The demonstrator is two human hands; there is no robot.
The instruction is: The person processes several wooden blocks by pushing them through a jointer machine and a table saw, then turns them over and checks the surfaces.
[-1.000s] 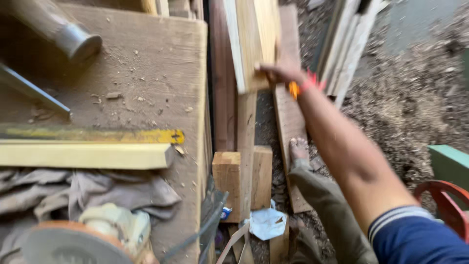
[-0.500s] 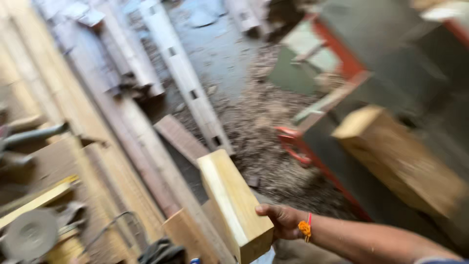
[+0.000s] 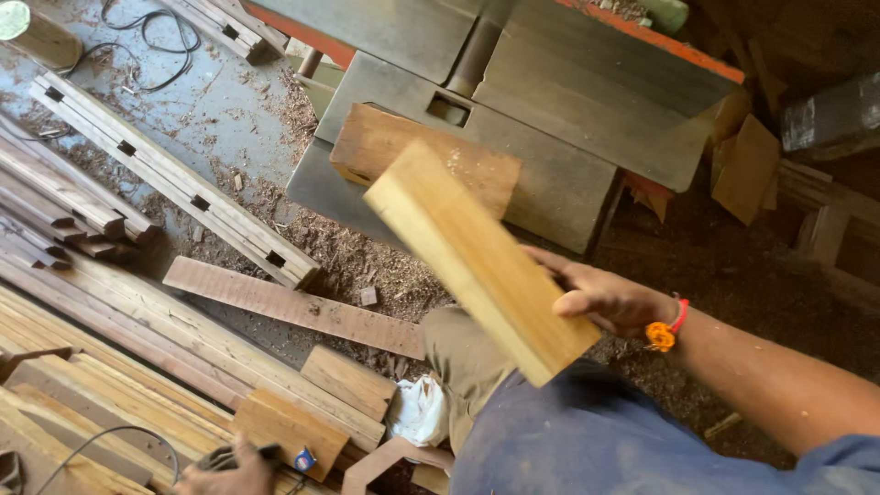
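Clamped in our right hand [image 3: 605,298], fingers wrapped near its lower end, the pale rectangular wooden block [image 3: 477,257] looks stiff, fairly heavy; left hand [image 3: 229,467] grips something dark, unclear.

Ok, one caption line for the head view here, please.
Right hand grips a pale wooden block above a grey machine table; left hand rests on stacked planks at the lower edge.
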